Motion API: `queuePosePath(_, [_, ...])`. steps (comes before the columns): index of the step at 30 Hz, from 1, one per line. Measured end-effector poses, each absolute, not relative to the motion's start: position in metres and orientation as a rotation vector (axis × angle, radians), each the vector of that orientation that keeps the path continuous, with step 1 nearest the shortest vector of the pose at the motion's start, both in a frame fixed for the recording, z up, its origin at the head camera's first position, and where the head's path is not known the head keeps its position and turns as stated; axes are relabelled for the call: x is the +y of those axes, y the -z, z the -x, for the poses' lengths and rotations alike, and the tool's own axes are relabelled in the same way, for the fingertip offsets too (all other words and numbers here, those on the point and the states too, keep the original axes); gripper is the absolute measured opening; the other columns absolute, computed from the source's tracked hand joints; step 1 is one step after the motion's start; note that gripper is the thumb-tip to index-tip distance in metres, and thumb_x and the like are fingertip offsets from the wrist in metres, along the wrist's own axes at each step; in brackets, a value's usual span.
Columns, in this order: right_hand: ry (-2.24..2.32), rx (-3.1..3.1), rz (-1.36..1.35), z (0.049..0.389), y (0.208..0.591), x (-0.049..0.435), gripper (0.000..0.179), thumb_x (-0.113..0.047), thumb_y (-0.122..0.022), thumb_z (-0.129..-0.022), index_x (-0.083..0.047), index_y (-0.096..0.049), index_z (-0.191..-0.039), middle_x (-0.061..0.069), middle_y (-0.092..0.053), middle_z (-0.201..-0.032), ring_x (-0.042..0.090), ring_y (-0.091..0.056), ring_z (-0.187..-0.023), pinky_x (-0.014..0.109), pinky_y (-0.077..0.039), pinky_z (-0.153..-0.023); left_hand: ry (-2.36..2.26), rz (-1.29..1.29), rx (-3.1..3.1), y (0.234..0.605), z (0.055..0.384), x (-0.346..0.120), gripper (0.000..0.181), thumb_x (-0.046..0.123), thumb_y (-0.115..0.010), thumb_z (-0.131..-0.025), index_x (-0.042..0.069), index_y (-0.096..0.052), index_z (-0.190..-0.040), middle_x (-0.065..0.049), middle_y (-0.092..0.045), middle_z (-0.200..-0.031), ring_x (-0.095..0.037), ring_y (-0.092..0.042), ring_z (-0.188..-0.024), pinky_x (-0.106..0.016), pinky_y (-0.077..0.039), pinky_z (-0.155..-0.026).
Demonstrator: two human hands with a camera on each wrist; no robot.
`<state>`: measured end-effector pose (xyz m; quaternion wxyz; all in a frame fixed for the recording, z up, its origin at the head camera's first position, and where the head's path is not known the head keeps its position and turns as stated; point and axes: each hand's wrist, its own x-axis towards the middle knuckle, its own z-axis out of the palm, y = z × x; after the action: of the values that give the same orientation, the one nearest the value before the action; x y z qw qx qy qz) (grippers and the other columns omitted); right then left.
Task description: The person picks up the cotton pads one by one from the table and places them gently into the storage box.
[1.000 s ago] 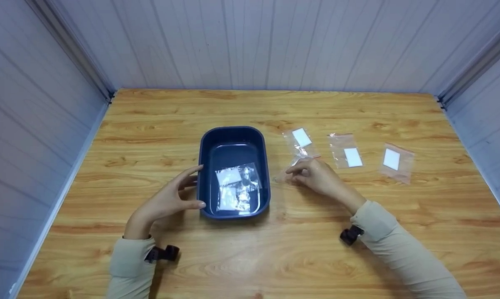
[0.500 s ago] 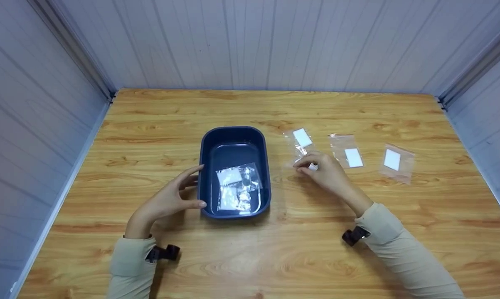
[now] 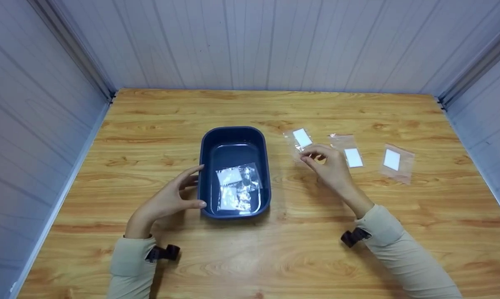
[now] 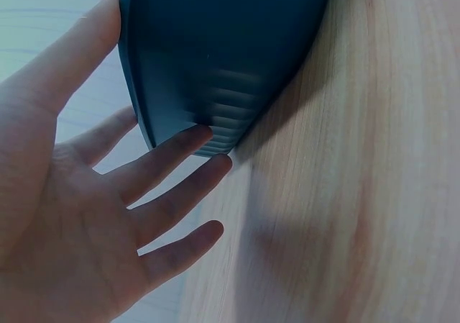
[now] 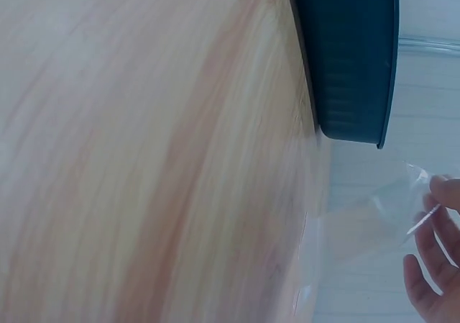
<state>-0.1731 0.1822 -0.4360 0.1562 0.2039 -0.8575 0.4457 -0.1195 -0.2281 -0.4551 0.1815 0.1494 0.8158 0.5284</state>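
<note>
My left hand [image 3: 166, 203] rests along the left side of a dark blue plastic bin [image 3: 268, 174]. Its thumb and index finger touch the rim, and the left wrist view shows the other fingers spread nearly straight by the outer wall. To the right of the bin, the thumb and fingers of my right hand [image 3: 331, 166] pinch clear plastic. In the right wrist view this small plastic bag [image 5: 359, 226] stretches from the fingertips down toward the table. A bag with a white rectangle [image 3: 302, 137] lies just beyond those fingertips, partly covered by the hand.
Two bags with white rectangles [image 3: 353, 158] [image 3: 391, 159] lie farther right on the wooden table [image 3: 250, 257]. Inside the bin, clear bags with white rectangles [image 3: 229, 176] overlap near its front end. Pale panels [image 3: 250, 45] wall the table at the back and both sides.
My right hand has moved away from me and slightly right, from beside the bin to the nearest bag's lower edge. My left hand and the bin have stayed in place.
</note>
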Motion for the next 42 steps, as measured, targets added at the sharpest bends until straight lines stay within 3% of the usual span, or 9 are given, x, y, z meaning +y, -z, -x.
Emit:
queuePosePath(3, [-1.33,-2.373,-0.574,0.164,0.42,0.175,0.007,0.004,-0.074,-0.085,0.001,-0.076,-0.092,0.01,-0.074,-0.088,0.015,-0.064,-0.079,0.031,-0.052,-0.069,-1.504,-0.442,2.297,0.455,0.119,-0.228,0.092,0.018,-0.081,-0.083,0.014,-0.027,-0.157,-0.025,-0.036,-0.152,-0.042,-0.034,-0.14,-0.058,-0.024,-0.116])
queuePosePath(6, [-1.375,-2.324,-0.559,0.155,0.404,0.168,0.008,0.01,-0.072,-0.084,0.008,-0.074,-0.091,0.017,-0.072,-0.086,0.018,-0.063,-0.078,0.037,-0.052,-0.069,-1.51,-0.453,2.29,0.455,0.119,-0.228,0.092,0.018,-0.081,-0.084,0.012,-0.026,-0.157,-0.026,-0.037,-0.152,-0.042,-0.034,-0.14,-0.058,-0.023,-0.116])
queuePosePath(28, [-1.384,-2.168,-0.591,0.143,0.368,0.151,0.007,0.011,-0.072,-0.084,0.008,-0.072,-0.091,0.017,-0.071,-0.085,0.014,-0.062,-0.079,0.033,-0.05,-0.072,-1.446,-0.382,2.312,0.452,0.118,-0.229,0.096,0.029,-0.083,-0.081,0.021,-0.025,-0.158,-0.022,-0.033,-0.155,-0.041,-0.031,-0.142,-0.06,-0.02,-0.116])
queuePosePath(42, [-1.418,-2.098,-0.679,0.159,0.38,0.144,0.007,-0.005,-0.075,-0.088,-0.007,-0.077,-0.094,0.002,-0.073,-0.089,0.015,-0.064,-0.083,0.032,-0.05,-0.074,-1.466,-0.434,2.311,0.455,0.119,-0.228,0.096,0.026,-0.082,-0.082,0.017,-0.024,-0.158,-0.026,-0.035,-0.153,-0.044,-0.032,-0.14,-0.061,-0.022,-0.115])
